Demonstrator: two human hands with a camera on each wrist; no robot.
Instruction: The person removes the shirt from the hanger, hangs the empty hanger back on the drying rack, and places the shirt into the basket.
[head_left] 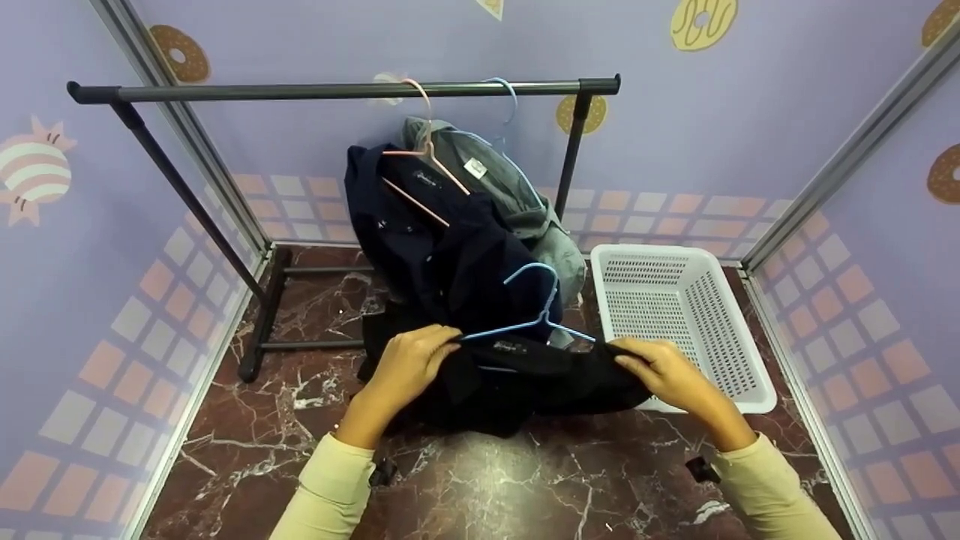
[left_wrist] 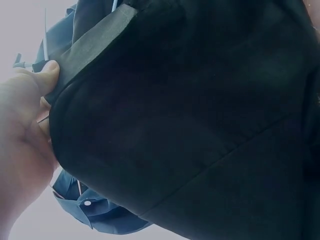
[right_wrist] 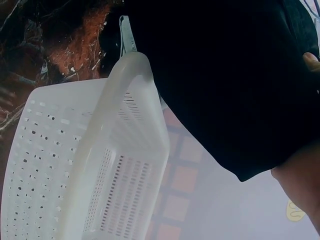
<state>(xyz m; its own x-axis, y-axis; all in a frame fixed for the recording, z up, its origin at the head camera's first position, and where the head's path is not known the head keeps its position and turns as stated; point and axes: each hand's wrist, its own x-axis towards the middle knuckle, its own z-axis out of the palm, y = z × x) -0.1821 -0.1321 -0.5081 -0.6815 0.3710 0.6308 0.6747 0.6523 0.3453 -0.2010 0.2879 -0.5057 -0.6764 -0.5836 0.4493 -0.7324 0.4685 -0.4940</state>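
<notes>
Two hands keep our attention at the middle of the head view, both fastened on one black garment (head_left: 517,394). We see the left hand (head_left: 409,366) pinching the cloth at one shoulder, its thumb pressed on the fabric in the left wrist view, while the right hand (head_left: 664,371) grips the other shoulder between thumb and curled fingers. A blue hanger (head_left: 544,318) sits inside the garment's neck, between the hands; its hook stands free above the collar, off any rail. We find the garment above the floor (head_left: 487,495), in front of a dark rack (head_left: 262,92).

From that rack's bar we see a navy garment (head_left: 397,244) hanging on a pink hanger (head_left: 428,116), and just behind it, to its right, a grey garment (head_left: 559,259) on a second blue hanger (head_left: 514,101). To the right of the rack we have a white perforated basket (head_left: 765,397) standing on the marbled floor, close to the right hand. Behind everything we see a lilac wall (head_left: 300,45) printed with doughnuts, and both arms wear pale yellow sleeves (head_left: 330,480).
</notes>
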